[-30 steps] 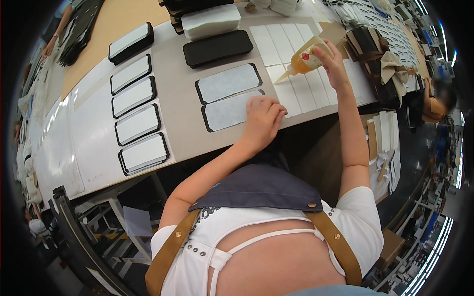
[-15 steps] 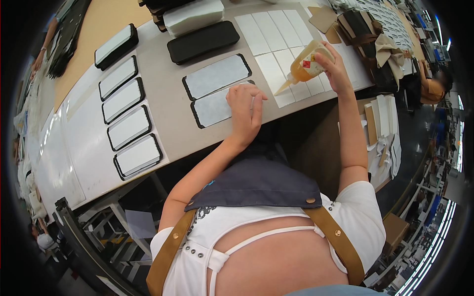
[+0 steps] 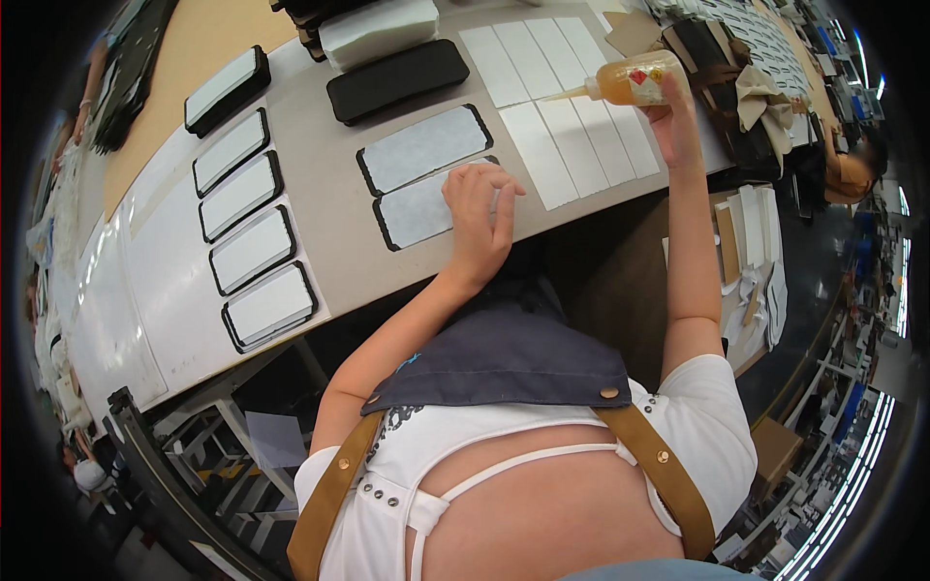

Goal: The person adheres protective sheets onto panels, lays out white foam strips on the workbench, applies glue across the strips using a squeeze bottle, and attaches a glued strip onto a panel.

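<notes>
My left hand (image 3: 477,211) rests on the nearer of two pale, black-edged rectangular panels, its fingers loosely curled in and no object showing in them. Part of that panel (image 3: 417,215) is hidden under the hand. Just beyond lies the second panel (image 3: 426,147). In my right hand (image 3: 675,121) is a clear squeeze bottle (image 3: 635,82) of amber liquid, held nearly level. Its long thin nozzle points left, above a grid of white rectangular pieces (image 3: 557,145) on the table, apart from them.
Several black-edged white panels (image 3: 254,254) form a column on the left. A padded black piece (image 3: 399,81) lies in front of a white stack (image 3: 378,34). Dark folded material (image 3: 712,58) sits at the right. White sheets (image 3: 756,232) occupy a lower surface, and a person (image 3: 852,174) is farther right.
My right hand has raised the bottle and tipped it from nozzle-down to nearly level, so the nozzle has left the white pieces. My left hand stays in place.
</notes>
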A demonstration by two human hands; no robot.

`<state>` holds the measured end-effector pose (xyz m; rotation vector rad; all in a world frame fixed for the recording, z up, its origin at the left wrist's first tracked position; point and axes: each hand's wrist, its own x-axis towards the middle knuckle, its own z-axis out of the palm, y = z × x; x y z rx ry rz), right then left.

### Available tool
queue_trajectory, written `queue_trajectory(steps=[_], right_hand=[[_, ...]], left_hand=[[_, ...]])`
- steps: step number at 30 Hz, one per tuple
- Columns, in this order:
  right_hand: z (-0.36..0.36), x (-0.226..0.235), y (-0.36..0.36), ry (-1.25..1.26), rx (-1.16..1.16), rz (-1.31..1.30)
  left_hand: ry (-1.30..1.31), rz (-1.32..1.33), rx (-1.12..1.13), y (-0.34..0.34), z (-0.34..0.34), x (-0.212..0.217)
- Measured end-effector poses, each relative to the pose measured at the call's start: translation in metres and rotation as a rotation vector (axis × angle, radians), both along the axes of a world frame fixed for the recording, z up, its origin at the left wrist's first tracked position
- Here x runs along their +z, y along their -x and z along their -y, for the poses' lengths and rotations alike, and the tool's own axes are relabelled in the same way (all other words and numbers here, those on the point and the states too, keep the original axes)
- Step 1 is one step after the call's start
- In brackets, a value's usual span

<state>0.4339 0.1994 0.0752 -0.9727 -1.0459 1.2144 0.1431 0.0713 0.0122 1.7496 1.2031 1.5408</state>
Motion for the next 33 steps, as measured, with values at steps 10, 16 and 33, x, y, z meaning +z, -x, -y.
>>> queue_trajectory(steps=[10, 16, 33], right_hand=[[-0.031, 0.002, 0.017, -0.044, 0.041, 0.246], [-0.033, 0.002, 0.021, -0.022, 0.006, 0.314], [-0.014, 0.006, 0.0, 0.066, 0.058, 0.402]], left_hand=[[-0.03, -0.05, 0.001, 0.0, 0.0, 0.002], [-0.04, -0.054, 0.003, 0.0, 0.0, 0.003], [-0.034, -0.065, 0.004, -0.001, 0.0, 0.0]])
